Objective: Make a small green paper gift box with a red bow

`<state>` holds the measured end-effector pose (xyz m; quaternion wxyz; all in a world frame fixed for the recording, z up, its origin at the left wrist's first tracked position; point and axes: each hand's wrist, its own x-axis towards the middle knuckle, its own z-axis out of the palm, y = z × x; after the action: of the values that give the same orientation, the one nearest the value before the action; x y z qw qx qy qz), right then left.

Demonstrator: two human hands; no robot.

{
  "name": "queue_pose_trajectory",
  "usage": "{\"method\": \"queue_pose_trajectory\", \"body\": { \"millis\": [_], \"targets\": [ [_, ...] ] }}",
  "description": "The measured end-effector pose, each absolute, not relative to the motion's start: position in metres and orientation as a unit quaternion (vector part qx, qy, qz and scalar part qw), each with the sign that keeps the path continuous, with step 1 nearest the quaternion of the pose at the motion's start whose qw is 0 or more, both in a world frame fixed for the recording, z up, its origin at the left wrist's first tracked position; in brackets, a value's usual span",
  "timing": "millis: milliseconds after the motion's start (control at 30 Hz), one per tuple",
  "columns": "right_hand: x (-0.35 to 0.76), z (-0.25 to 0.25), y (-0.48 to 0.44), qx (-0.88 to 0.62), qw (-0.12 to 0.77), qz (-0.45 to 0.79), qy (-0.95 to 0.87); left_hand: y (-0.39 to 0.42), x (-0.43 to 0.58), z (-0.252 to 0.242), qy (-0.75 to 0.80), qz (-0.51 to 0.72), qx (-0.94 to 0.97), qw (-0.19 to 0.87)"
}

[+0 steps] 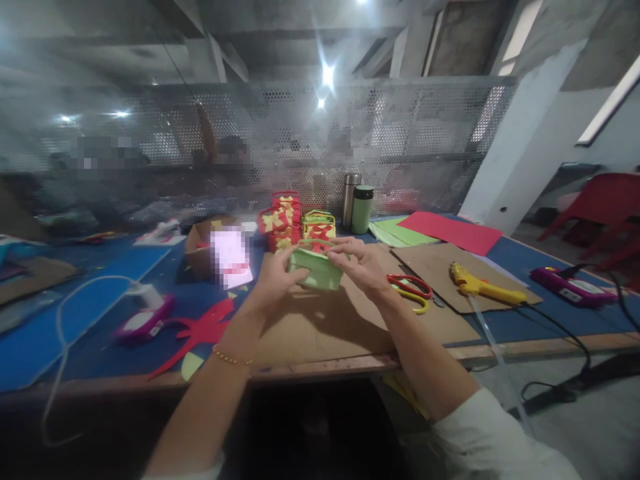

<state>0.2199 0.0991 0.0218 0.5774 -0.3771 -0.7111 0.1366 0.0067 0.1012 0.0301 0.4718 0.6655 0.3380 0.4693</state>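
My left hand closes on the left side of a small light-green paper basket, with the thumb along its near face. At the upper right edge of the basket, my right hand has its fingers bent and pressed together. A bit of red shows at the basket's top. Both hands hold it above a brown cardboard sheet. Just right of my right wrist lie scissors with red handles and a yellow-handled tool, partly hidden by my forearm.
Finished red baskets and green ones stand behind, beside a green tumbler and a steel flask. A yellow glue gun lies right. Red paper, red scraps, a cardboard box and purple power strips surround.
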Motion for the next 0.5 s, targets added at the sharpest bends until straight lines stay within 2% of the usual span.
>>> {"method": "queue_pose_trajectory", "body": {
  "millis": [233,500],
  "targets": [
    [0.2182,0.0243,0.0964,-0.363,0.527,0.132,-0.757,0.0991,0.0079,0.0331,0.348,0.435,0.716,0.42],
    [0.2135,0.0226,0.096,-0.352,0.535,0.135,-0.756,0.0986,0.0099,0.0304,0.337,0.422,0.724,0.43]
  ]
}}
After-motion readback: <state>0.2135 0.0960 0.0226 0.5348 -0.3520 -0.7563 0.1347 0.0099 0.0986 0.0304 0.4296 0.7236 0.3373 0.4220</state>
